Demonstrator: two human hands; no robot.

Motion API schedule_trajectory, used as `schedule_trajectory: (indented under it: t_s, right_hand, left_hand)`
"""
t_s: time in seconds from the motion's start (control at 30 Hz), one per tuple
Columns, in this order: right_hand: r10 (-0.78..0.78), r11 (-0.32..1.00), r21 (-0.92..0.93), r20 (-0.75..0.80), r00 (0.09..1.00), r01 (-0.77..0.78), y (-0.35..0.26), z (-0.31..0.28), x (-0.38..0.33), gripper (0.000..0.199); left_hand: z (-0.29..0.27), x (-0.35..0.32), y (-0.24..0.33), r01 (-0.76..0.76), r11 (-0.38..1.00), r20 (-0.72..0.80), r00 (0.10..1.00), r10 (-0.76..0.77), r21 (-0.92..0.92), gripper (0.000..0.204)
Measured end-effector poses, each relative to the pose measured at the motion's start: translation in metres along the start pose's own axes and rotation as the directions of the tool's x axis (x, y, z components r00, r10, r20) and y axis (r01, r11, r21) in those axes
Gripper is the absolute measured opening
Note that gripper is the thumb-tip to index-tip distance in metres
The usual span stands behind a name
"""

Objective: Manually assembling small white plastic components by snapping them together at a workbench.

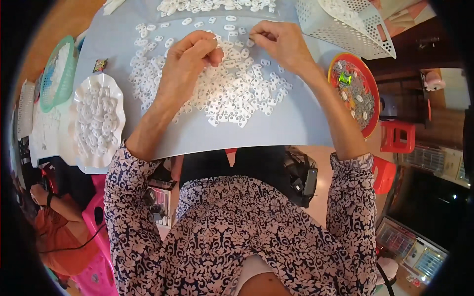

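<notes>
Small white plastic pieces (pixel 232 101) with two holes each lie in a wide heap on the pale blue-grey table (pixel 187 135). Over the heap's left side, my left hand (pixel 190 59) is closed, its fingers curled in a pinch with a small white piece showing at the tips. My right hand (pixel 279 44) hovers at the heap's far right, thumb and fingertips pressed together. Whatever lies in that right pinch is too small to make out. A gap separates the two hands, with loose white pieces on the table between them.
On the left stands a scalloped white dish (pixel 121 138) of white pieces, beside a green basket (pixel 45 93). A red-rimmed bowl (pixel 374 93) of small grey parts is at right, below a perforated white basket (pixel 316 24). A wrapped sweet (pixel 100 65) lies far left. Another person (pixel 64 237) sits at left.
</notes>
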State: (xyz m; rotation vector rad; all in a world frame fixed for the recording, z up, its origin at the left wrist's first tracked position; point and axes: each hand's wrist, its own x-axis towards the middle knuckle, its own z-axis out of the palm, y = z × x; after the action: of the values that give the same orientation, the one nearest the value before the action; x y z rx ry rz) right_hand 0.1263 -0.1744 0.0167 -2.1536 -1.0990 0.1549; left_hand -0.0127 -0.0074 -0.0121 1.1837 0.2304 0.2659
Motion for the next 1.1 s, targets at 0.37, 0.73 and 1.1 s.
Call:
schedule_trajectory:
  t_s: [0.37, 0.73, 1.1]
  right_hand:
    - [-0.217, 0.946, -0.207, 0.175, 0.960, 0.251, 0.001, 0.012, 0.015, 0.013]
    - [-0.026, 0.995, -0.092, 0.033, 0.999, 0.029, 0.012, -0.003, 0.008, 0.013]
    - [-0.118, 0.986, -0.114, 0.032, 0.993, 0.121, 0.012, 0.011, 0.025, 0.014]
  left_hand:
    - [-0.001, 0.000, 0.002, -0.060, 0.998, 0.002, 0.998, 0.060, -0.037, 0.013]
    - [-0.003, 0.001, 0.000, -0.055, 0.998, 0.016, 0.998, 0.054, 0.013, 0.013]
    - [-0.001, 0.000, -0.001, -0.049, 0.998, 0.018, 0.999, 0.050, -0.030, 0.012]
